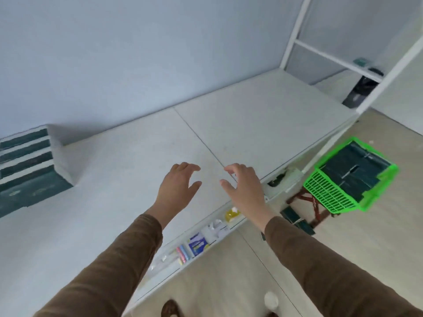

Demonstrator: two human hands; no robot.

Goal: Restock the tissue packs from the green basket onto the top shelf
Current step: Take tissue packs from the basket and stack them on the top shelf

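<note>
White is the colour of the top shelf [251,124], a wide flat board with a thin seam running across its middle. At its far left edge, against the pale blue wall [137,53], sits a stack of tissue packs [29,165]. The packs are dark green and white and lie one on top of another.

Both hands are over the front part of the shelf, close to the seam. The left hand [177,186] has its fingers spread and a little bent, and it holds nothing. The right hand [243,187] is just beside it, also with loose, spread fingers and nothing in them. I cannot tell if the fingertips touch the board. Both arms wear brown sleeves [119,259].

The green basket [329,195] is off the shelf, past its front right corner, lower down. It rests on a red-brown stool [313,207]. Inside the basket are more dark green tissue packs [352,170], packed close together. Two more dark packs [297,219] lie near the foot of the stool on the floor.

Under the front edge of the top shelf, a lower shelf [225,235] peeks out. On it are a yellow bottle [231,213], a blue and white pack [198,243] and some pink and blue sticks [183,253].

A white ladder frame [295,30] stands at the far right corner.
</note>
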